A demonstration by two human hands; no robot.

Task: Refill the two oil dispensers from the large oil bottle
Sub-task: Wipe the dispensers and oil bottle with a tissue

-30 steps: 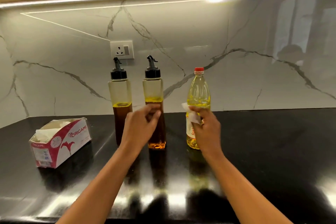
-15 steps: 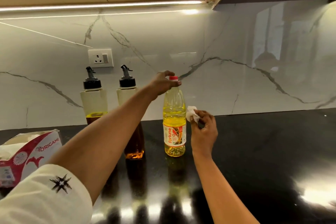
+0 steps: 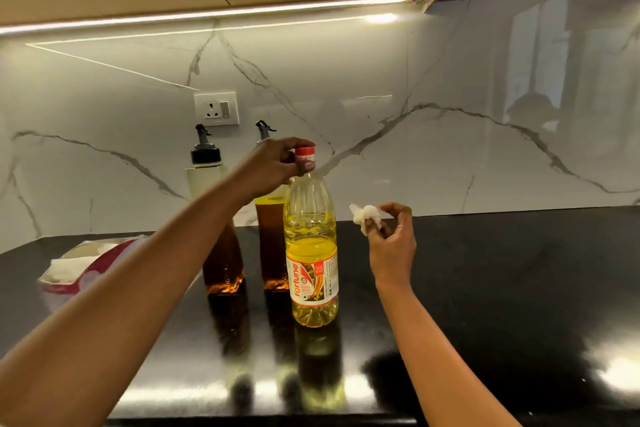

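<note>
Head view: my left hand (image 3: 277,163) pinches the small red cap (image 3: 304,154) on the tall clear plastic oil bottle (image 3: 311,253) standing unbraced on the glossy black desk (image 3: 502,288), my right hand (image 3: 393,246) clutching crumpled white tissue (image 3: 365,215), so twisting might topple it.

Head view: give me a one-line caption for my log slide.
Left hand grips the red cap of the oil bottle; right hand pinches a crumpled tissue beside it.
</note>
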